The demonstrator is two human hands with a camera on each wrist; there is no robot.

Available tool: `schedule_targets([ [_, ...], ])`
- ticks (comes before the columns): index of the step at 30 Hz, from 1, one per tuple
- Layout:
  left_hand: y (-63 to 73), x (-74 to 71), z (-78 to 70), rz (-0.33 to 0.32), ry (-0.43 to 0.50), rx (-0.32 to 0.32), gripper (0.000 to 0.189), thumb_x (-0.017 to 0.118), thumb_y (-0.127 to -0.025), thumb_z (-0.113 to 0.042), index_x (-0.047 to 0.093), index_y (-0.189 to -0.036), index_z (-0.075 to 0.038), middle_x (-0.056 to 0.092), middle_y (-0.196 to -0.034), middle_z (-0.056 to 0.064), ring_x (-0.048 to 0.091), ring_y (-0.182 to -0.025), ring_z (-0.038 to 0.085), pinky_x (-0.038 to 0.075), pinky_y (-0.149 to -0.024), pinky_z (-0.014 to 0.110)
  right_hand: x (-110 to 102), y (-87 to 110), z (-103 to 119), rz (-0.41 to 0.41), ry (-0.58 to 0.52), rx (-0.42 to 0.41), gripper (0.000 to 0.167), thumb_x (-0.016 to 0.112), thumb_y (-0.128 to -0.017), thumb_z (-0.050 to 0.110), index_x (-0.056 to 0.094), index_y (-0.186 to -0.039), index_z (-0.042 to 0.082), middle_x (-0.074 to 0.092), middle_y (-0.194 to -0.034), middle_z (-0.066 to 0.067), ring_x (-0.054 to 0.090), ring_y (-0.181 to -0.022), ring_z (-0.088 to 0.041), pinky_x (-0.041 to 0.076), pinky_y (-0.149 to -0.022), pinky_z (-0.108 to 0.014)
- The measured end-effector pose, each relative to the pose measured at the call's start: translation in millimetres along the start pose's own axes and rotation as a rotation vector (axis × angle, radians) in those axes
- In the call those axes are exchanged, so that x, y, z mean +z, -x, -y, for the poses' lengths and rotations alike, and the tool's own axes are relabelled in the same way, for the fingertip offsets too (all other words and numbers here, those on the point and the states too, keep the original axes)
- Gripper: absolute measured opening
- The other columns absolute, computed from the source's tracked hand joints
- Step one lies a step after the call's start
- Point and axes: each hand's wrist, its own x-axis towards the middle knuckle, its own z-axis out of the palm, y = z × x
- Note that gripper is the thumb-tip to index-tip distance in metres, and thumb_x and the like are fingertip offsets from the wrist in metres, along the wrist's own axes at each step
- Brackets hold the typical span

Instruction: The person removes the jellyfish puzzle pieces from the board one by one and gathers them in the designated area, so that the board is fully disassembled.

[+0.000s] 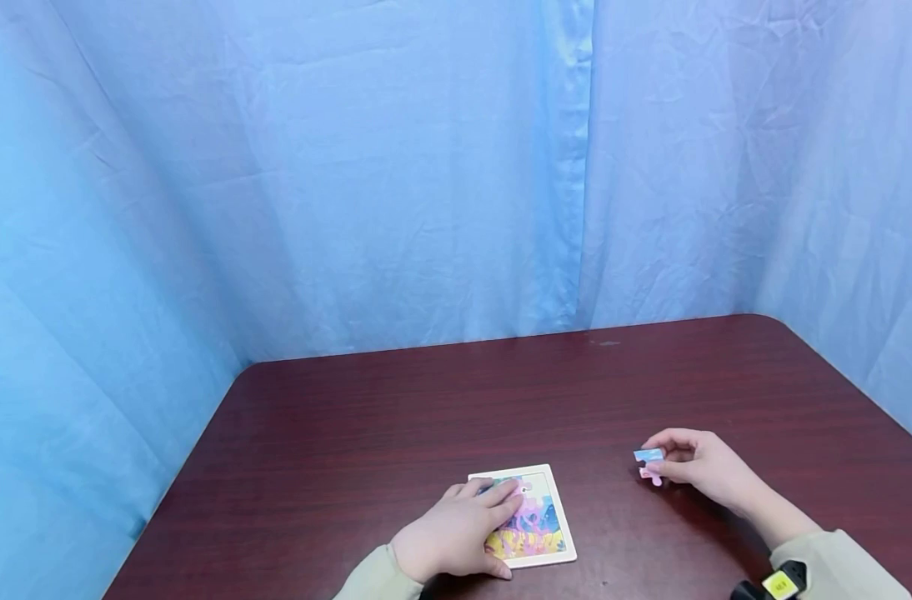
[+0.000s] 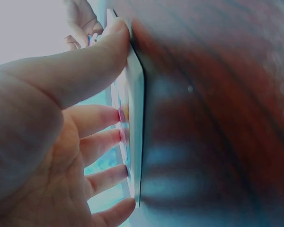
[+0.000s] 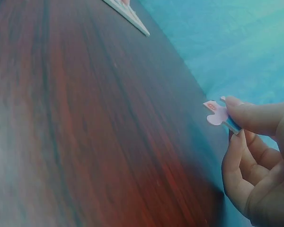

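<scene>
A square jigsaw puzzle in a pale frame (image 1: 565,527) lies on the table, its picture showing pink, blue and yellow. A blank cream patch shows at its upper right. My left hand (image 1: 456,527) rests over its left side, fingers spread and fairly straight. In the left wrist view, fingertips (image 2: 114,115) touch the puzzle's face and the thumb lies at the frame's edge (image 2: 137,90). Away to the right, my right hand (image 1: 699,467) pinches a pink and blue puzzle piece (image 1: 648,455) between thumb and fingers. The right wrist view shows the piece (image 3: 218,115) held up above the table.
The dark red-brown table (image 1: 366,433) has rounded far corners. Light blue curtains (image 1: 426,183) hang behind it and along both sides. A black strap with a yellow label (image 1: 780,585) is on the right sleeve.
</scene>
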Motion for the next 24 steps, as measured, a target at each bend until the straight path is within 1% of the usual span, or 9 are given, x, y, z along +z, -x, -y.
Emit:
schedule_targets([
  [6, -0.1, 0.1, 0.4, -0.007, -0.001, 0.002, 0.085, 0.072, -0.072, -0.057, 0.043, -0.144, -0.022, 0.036, -0.151, -0.006, 0.039, -0.132, 0.019, 0.038, -0.1, 0.039, -8, 1.4, -2, -0.036, 0.087, 0.035, 0.032, 0.068, -0.085, 0.014, 0.061, -0.106, -0.009, 0.067, -0.08, 0.002, 0.063, -0.067, -0.005, 0.052, -0.059, -0.026],
  [12, 0.3, 0.5, 0.3, -0.005, 0.011, 0.0, 0.084, 0.072, -0.072, -0.055, 0.043, -0.144, -0.022, 0.036, -0.151, -0.006, 0.04, -0.132, 0.02, 0.037, -0.1, 0.039, -12, 3.5, -3, -0.069, 0.168, 0.036, 0.03, 0.07, -0.083, 0.013, 0.063, -0.104, -0.007, 0.066, -0.083, -0.002, 0.061, -0.067, -0.003, 0.051, -0.059, -0.024],
  [14, 0.2, 0.9, 0.6, -0.005, 0.013, 0.0, 0.084, 0.072, -0.072, -0.055, 0.043, -0.144, -0.022, 0.036, -0.151, -0.005, 0.039, -0.132, 0.02, 0.037, -0.101, 0.039, -14, 3.7, -3, -0.067, 0.182, 0.044, 0.03, 0.07, -0.083, 0.013, 0.063, -0.104, -0.006, 0.066, -0.084, -0.004, 0.061, -0.067, -0.003, 0.051, -0.059, -0.024],
  [18, 0.0, 1.5, 1.3, -0.009, 0.009, -0.001, 0.084, 0.072, -0.072, -0.055, 0.043, -0.143, -0.022, 0.036, -0.151, -0.005, 0.039, -0.132, 0.02, 0.037, -0.101, 0.039, -16, 2.7, -5, -0.071, 0.211, 0.059, 0.029, 0.071, -0.083, 0.014, 0.064, -0.104, -0.004, 0.066, -0.084, -0.004, 0.061, -0.067, -0.003, 0.05, -0.059, -0.023],
  [24, -0.4, 1.4, 1.2, -0.019, 0.002, 0.002, 0.083, 0.072, -0.072, -0.055, 0.044, -0.143, -0.022, 0.037, -0.151, -0.005, 0.039, -0.133, 0.02, 0.038, -0.1, 0.038, -17, 0.9, -8, -0.059, 0.237, 0.038, 0.023, 0.07, -0.083, 0.011, 0.065, -0.101, -0.003, 0.066, -0.081, -0.003, 0.061, -0.066, -0.003, 0.05, -0.058, -0.023],
])
